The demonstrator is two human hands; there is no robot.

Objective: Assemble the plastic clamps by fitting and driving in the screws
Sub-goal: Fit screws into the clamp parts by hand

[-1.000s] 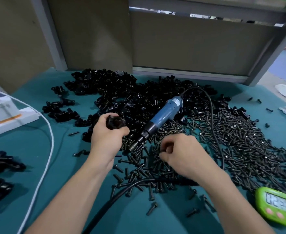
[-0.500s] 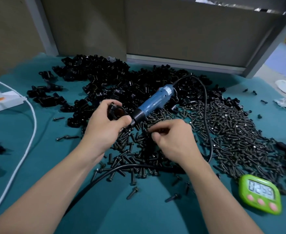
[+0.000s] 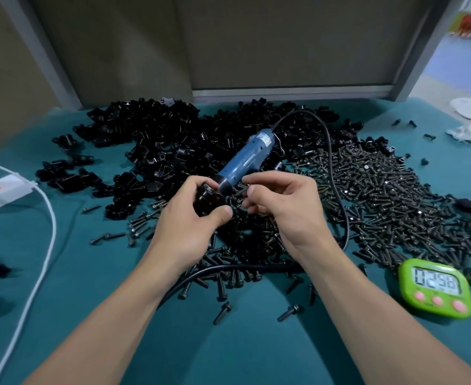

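Our left hand (image 3: pixel 190 218) gripped a clamp (image 3: pixel 208 200); our right hand (image 3: pixel 283 208) pinched a screw (image 3: pixel 241 192) beside it. Entered crooked, we judged, the screw could slip into the pile (image 3: pixel 381 195).

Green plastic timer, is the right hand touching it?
Apart. The head view shows loose black screws and teal cloth between the green plastic timer and the right hand.

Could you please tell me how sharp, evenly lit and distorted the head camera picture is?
Head view: soft, even light, with faint arm shadows on the table; glints on the screw pile; the left hand gripping the clamp and the right hand pinching a screw look sharp; the timer digits are legible; the wide-angle lens leaves the frame post leaning; the far-right background is smeared.
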